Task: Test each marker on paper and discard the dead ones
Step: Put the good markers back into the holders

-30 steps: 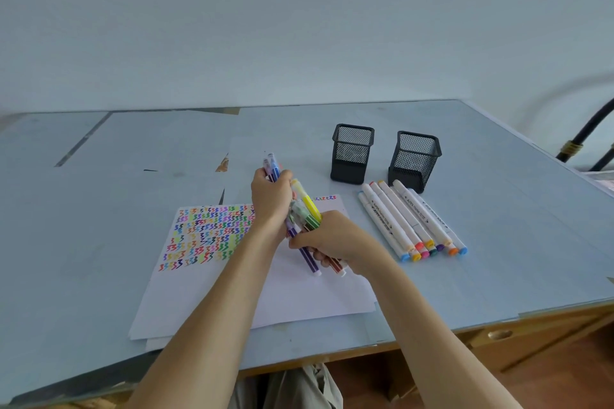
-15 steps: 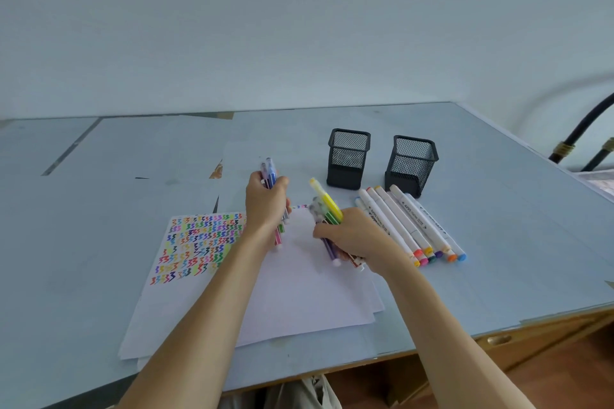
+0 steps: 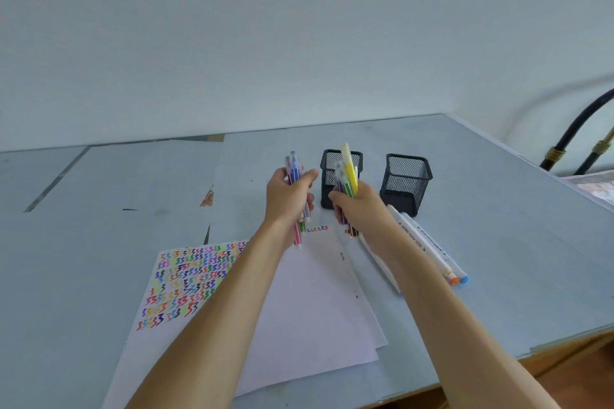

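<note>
Plastic markers, thin and capped, are held in two bunches above the far edge of the paper (image 3: 309,315). Left hand (image 3: 288,201) is clamped round one bunch (image 3: 296,209), blue and pink barrels showing, tips hanging down past the palm. Right hand (image 3: 360,209) is clamped round a second bunch (image 3: 349,176), a yellow marker standing tallest, just in front of the left cup (image 3: 332,163). A row of thick white markers (image 3: 428,247) lies on the table (image 3: 498,209) right of the paper, partly hidden by the right forearm.

Handling, as judged: markers are light, stiff and smooth; in a bunch they are likely to slide against each other and slip out downward if the grip is loosened. One is best drawn out by its upper end, pinched mid-barrel, while the rest are kept squeezed.

Paper is light and loose, several sheets stacked; it may shift under a stroke unless pressed down. Its left part is filled with coloured squiggles; the middle and right are blank.

Room: two mesh cups, the right cup (image 3: 407,183) standing apart from the left, look light enough to be knocked over. Open table is seen left of the paper and behind the cups. The near table edge lies close under the forearms.
</note>
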